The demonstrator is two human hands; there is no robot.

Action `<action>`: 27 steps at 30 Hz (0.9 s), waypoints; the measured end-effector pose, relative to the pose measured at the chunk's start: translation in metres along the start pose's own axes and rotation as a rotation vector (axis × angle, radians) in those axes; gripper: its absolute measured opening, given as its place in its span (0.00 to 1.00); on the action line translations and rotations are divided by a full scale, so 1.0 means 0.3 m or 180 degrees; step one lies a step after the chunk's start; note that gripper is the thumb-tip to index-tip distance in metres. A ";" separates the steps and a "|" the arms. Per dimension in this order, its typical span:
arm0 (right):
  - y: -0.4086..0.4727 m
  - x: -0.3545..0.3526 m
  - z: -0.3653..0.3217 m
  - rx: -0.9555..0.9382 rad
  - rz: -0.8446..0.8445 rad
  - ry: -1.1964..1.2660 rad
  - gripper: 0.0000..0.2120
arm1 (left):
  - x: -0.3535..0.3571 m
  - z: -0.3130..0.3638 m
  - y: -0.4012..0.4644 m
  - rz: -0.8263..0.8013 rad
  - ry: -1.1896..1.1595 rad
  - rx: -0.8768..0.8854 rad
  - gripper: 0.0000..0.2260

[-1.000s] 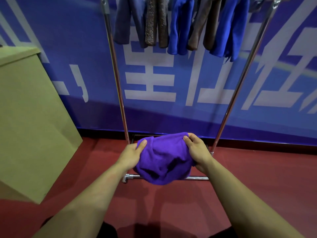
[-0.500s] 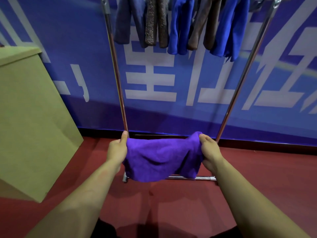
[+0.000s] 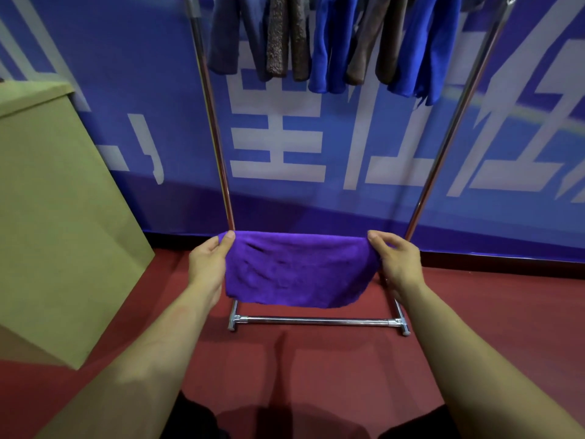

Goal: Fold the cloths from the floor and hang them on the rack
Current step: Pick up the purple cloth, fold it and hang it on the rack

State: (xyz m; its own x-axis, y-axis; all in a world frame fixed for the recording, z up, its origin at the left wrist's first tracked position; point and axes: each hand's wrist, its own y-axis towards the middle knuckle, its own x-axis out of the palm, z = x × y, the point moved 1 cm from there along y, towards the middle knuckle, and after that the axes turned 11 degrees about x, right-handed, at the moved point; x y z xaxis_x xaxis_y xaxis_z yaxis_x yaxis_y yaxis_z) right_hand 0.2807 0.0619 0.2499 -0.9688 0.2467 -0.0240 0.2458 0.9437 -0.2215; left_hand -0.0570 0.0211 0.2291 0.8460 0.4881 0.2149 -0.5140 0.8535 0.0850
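Purple microfibre cloth (image 3: 297, 270) stretched between left hand (image 3: 207, 264) and right hand (image 3: 397, 263), fingers pinching its top corners — either pinch slipping would likely drop it before the rack (image 3: 316, 320) at 12 o'clock.

Purple cloth (image 3: 297, 270), stretched flat, before rack (image 3: 316, 320)

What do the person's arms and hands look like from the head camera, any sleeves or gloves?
Both forearms are bare right up to the bottom edge of the picture, with no sleeves in view. The left hand and right hand wear no gloves, and no rings, watch or wristband show. Dark clothing shows at the bottom between the arms.
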 end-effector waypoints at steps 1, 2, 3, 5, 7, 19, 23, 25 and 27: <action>-0.001 -0.003 -0.008 -0.0041 0.0082 0.0009 0.09 | -0.005 0.001 0.001 0.0006 0.0065 0.0040 0.09; -0.003 -0.005 -0.014 -0.0086 0.0136 0.0026 0.08 | -0.007 0.006 0.000 0.0011 0.0139 0.0072 0.10; -0.004 -0.007 -0.018 -0.0114 0.0176 0.0041 0.08 | -0.010 0.005 0.001 0.0019 0.0201 0.0109 0.12; -0.006 -0.010 -0.023 -0.0145 0.0210 0.0090 0.08 | -0.013 0.010 -0.003 0.0056 0.0327 0.0184 0.18; -0.007 -0.013 -0.024 -0.0173 0.0239 0.0097 0.08 | -0.015 0.012 -0.003 0.0188 0.0393 0.0200 0.22; -0.027 -0.023 -0.042 -0.0454 0.0557 0.0182 0.05 | 0.018 0.044 -0.019 0.0246 0.0129 0.0375 0.13; -0.027 -0.024 -0.042 -0.0366 0.0529 0.0287 0.06 | 0.011 0.043 -0.021 0.0256 0.0058 0.0425 0.22; -0.031 -0.026 -0.041 -0.0385 0.0497 0.0321 0.06 | 0.011 0.045 -0.025 0.0232 0.0066 0.0393 0.23; -0.042 -0.025 -0.042 -0.0433 0.0430 0.0299 0.07 | 0.013 0.047 -0.028 0.0147 0.0086 0.0309 0.25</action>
State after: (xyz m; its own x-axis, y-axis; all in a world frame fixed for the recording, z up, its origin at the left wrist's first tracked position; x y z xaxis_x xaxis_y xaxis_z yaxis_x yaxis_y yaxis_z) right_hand 0.2853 0.0510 0.2651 -0.9210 0.3865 0.0479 0.3815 0.9201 -0.0886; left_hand -0.0513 0.0133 0.2431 0.8239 0.5323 0.1947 -0.5628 0.8090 0.1698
